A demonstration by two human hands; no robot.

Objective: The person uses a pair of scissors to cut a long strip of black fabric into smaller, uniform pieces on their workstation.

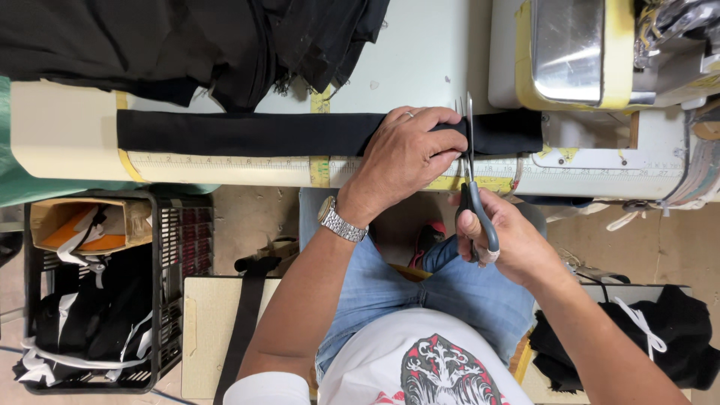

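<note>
Scissors with grey handles (472,196) cutting across a long flat strip of black fabric (247,133) on the pale worktop (67,135).

Strip lies flat along the near edge of the worktop, over a printed measuring scale with yellow tape marks (320,171); left hand (405,161) presses palm-down on the strip, fingers spread and flat, just beside the blades, a metal wristwatch (341,221) on its wrist; right hand (499,244) sits below the strip off the worktop edge, fingers closed through the scissor handles, blades pointing up across the strip; behind the strip lies a heap of black cloth (195,45); to the strip's right stands a cream sewing machine (577,52); below its left end, a black plastic crate (97,292) of black and white trims.
</note>
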